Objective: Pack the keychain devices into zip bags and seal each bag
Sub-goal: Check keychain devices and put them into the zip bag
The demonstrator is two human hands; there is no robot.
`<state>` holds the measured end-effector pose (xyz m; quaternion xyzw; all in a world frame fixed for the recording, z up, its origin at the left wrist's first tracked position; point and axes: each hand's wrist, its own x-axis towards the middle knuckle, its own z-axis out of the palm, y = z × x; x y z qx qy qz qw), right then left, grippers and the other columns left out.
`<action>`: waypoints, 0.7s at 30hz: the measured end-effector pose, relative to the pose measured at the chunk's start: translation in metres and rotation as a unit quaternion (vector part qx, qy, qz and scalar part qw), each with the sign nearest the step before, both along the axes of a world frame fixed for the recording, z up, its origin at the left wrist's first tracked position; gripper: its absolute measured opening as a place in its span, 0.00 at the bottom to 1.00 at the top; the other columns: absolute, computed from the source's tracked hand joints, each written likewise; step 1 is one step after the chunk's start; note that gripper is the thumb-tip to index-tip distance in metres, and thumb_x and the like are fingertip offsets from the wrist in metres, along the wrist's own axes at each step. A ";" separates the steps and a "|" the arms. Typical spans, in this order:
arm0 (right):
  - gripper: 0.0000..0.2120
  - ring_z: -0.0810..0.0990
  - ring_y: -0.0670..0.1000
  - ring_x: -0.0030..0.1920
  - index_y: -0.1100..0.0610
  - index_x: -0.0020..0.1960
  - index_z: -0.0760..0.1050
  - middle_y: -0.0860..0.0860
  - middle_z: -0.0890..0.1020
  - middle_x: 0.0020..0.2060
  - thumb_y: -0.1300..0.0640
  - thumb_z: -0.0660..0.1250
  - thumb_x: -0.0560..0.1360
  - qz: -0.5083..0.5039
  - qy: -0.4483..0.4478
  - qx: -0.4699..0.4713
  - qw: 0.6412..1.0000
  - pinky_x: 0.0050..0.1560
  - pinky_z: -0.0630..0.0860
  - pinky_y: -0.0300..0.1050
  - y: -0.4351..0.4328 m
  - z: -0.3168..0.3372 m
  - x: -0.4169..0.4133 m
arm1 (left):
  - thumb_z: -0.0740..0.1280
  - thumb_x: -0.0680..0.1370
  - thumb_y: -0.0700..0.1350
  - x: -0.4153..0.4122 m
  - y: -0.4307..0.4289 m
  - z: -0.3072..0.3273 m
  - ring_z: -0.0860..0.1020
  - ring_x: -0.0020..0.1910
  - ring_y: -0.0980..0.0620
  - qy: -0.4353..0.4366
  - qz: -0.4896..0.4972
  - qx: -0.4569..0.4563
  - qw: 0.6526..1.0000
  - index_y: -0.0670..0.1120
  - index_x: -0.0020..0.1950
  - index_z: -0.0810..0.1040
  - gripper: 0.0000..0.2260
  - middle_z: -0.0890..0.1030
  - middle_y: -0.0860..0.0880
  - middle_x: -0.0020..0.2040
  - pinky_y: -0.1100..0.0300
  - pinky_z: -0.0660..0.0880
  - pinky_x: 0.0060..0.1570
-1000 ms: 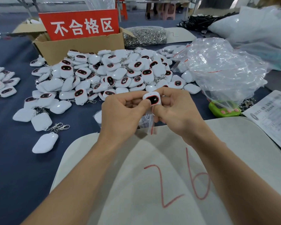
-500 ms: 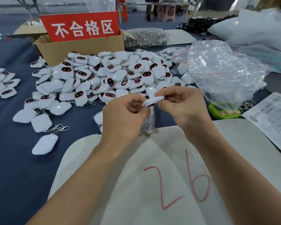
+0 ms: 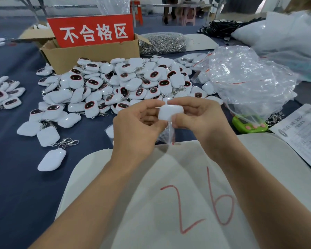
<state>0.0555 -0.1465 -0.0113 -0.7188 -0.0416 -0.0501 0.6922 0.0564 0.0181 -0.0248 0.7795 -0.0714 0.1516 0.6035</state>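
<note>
I hold one white keychain device (image 3: 170, 112) between both hands above the table, its plain white back facing me. My left hand (image 3: 138, 126) grips its left side and my right hand (image 3: 199, 119) pinches its right side. A small clear zip bag (image 3: 166, 135) with a red stripe hangs below the device, between my hands. A big heap of white keychain devices (image 3: 115, 87) with dark red-rimmed faces lies on the blue table just beyond my hands.
A cardboard box (image 3: 90, 53) with a red sign stands behind the heap. A crumpled clear plastic bag (image 3: 248, 81) lies at the right, with a green device (image 3: 248, 125) under it and a paper sheet (image 3: 302, 133) nearby. A white sack marked 26 (image 3: 187, 186) lies under my arms.
The device in my hands has turned over: its dark face showed before, then its edge, and its white back now faces me. Both hands stayed in place.
</note>
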 end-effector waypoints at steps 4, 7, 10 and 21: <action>0.13 0.85 0.49 0.40 0.54 0.51 0.85 0.51 0.89 0.42 0.70 0.73 0.74 -0.055 0.002 0.007 0.998 0.42 0.82 0.39 0.000 0.001 0.001 | 0.78 0.72 0.48 -0.007 -0.005 -0.001 0.82 0.37 0.62 -0.035 0.078 0.078 0.993 0.60 0.55 0.84 0.13 0.83 0.64 0.38 0.74 0.74 0.41; 0.10 0.80 0.42 0.30 0.50 0.45 0.86 0.47 0.88 0.36 0.65 0.75 0.72 -0.125 0.025 -0.016 0.992 0.36 0.76 0.37 -0.009 -0.002 0.006 | 0.72 0.68 0.66 -0.011 -0.013 -0.004 0.78 0.37 0.59 0.027 0.102 0.223 0.969 0.62 0.51 0.80 0.16 0.81 0.59 0.34 0.63 0.73 0.41; 0.07 0.84 0.44 0.36 0.49 0.46 0.87 0.45 0.87 0.35 0.58 0.76 0.69 -0.163 0.057 -0.103 0.980 0.45 0.80 0.45 -0.011 -0.010 0.011 | 0.70 0.71 0.66 -0.012 -0.017 -0.007 0.77 0.44 0.51 0.056 0.105 0.393 0.912 0.61 0.49 0.76 0.14 0.81 0.57 0.42 0.55 0.64 0.42; 0.04 0.72 0.46 0.27 0.50 0.39 0.87 0.52 0.77 0.25 0.58 0.75 0.71 -0.046 0.073 -0.091 0.992 0.32 0.70 0.33 -0.008 -0.002 0.003 | 0.68 0.77 0.47 -0.013 -0.011 -0.007 0.75 0.35 0.55 -0.017 0.143 0.160 0.977 0.51 0.38 0.74 0.09 0.76 0.54 0.30 0.65 0.68 0.34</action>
